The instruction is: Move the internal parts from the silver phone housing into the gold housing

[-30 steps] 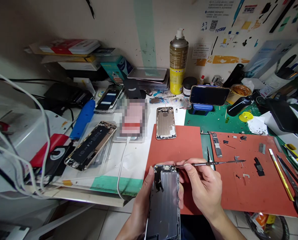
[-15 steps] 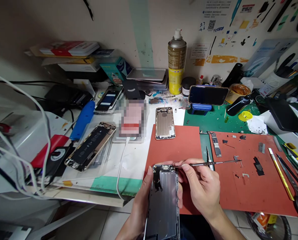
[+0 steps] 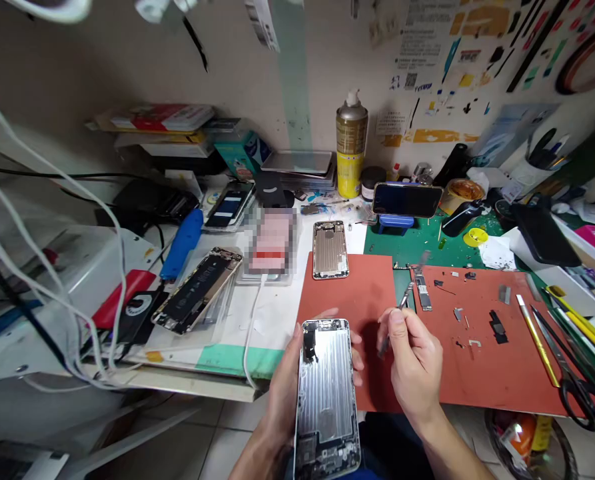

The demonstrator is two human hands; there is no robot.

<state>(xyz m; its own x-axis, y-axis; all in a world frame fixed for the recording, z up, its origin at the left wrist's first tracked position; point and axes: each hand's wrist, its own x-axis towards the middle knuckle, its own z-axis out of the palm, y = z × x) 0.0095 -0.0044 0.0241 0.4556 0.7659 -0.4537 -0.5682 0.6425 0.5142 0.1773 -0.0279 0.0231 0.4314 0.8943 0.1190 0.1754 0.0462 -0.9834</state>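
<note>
A silver phone housing (image 3: 327,407) stands tilted towards me, its ribbed inner side showing, with a black flex part at its upper left corner. My left hand (image 3: 284,387) is wrapped round it from behind, thumb along the left edge and fingertips past the right edge. To the right of the housing and apart from it, my right hand (image 3: 414,357) is closed on a slim metal tool (image 3: 386,345). The tool is partly hidden by the fingers and blurred, so I cannot tell its exact kind.
Red mats (image 3: 477,373) bear a logic board (image 3: 422,290), small parts, a gold pen-like tool (image 3: 537,340) and scissors (image 3: 572,393). Behind are a gold housing (image 3: 330,250), a spray can (image 3: 351,147) and a propped phone (image 3: 407,199). An opened phone (image 3: 197,290) and white cables (image 3: 122,267) lie left.
My right hand has drawn the tool away from the housing's top edge and turned it from level to steep. The housing now shows more of its lower end. The camera view has shifted.
</note>
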